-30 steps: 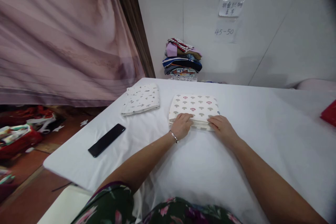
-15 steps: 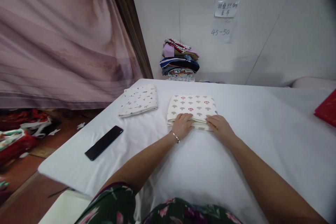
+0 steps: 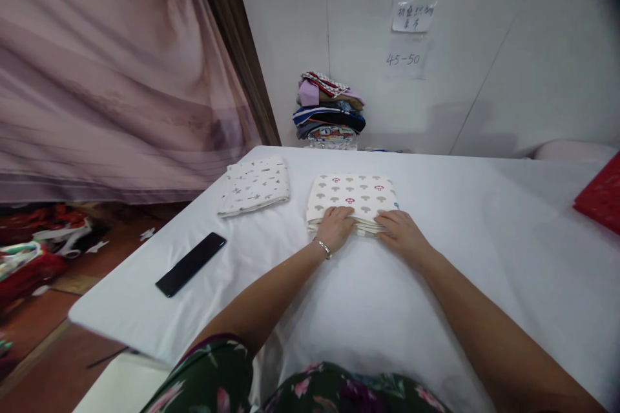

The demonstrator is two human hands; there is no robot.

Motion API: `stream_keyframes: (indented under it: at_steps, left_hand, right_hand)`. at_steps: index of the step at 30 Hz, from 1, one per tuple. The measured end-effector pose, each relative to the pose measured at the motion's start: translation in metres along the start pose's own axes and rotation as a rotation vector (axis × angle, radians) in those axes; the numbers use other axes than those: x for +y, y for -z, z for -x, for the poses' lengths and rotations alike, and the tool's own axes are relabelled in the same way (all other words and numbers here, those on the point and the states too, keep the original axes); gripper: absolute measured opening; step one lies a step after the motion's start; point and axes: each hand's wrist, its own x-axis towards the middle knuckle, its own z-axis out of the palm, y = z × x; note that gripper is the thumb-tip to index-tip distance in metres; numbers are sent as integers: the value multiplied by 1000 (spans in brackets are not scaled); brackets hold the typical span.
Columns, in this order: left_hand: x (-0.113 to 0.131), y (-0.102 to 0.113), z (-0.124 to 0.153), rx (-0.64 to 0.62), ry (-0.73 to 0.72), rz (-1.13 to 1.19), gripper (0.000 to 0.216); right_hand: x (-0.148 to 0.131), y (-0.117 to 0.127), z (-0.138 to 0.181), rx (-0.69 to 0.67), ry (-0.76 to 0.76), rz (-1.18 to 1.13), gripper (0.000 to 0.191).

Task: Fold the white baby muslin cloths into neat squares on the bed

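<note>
**White table before a pale wall, with a folded cloth near the middle**

On the wall, two paper notes, the lower one with "45-50" written on it; at the left, a pink curtain. Beyond the far edge of the table, a pile of textiles in many colours.

Flat on the table, the folded cloth: whitish, with grey mushroom-like shapes and a few red ones, and with several layers visible along the near edge.

At this near edge, left hand and right hand, backs upward, with a small gap between. Left forearm stretched obliquely from the lower left, with a bracelet at the wrist; fingers of this hand slightly curved, close together, in touch with the edge. Right forearm in a long slant from the lower right; fingers on top near the right corner, thumb lower, beside the layers. For both hands, contact with the cloth clear; whether in a firm pinch or in a light rest, not possible to tell.

Left of this cloth, well apart from the hands, a second folded cloth with small dark figures; nearer, a black phone-like object, lying aslant. At the right border, a red item, only partly in view.
</note>
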Motion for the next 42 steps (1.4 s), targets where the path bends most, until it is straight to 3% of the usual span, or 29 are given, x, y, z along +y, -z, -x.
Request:
stream_keyframes:
  at_steps: [17, 21, 24, 32, 42]
  left_hand:
    - [-1, -3, 3, 104, -26, 84, 13]
    - [2, -7, 2, 134, -6, 72, 25]
    - [1, -8, 1, 113, 5, 53, 37]
    - [-6, -1, 2, 38, 24, -62, 45]
    - [-14, 2, 5, -9, 83, -83, 43]
  right_hand:
    - [1, -6, 0, 48, -52, -61, 28]
    - [2, -8, 0, 73, -51, -54, 29]
    - [3, -8, -1, 88, -43, -61, 29]
    - [3, -10, 0, 150, -35, -54, 27]
    - [-5, -3, -3, 36, -16, 56, 31]
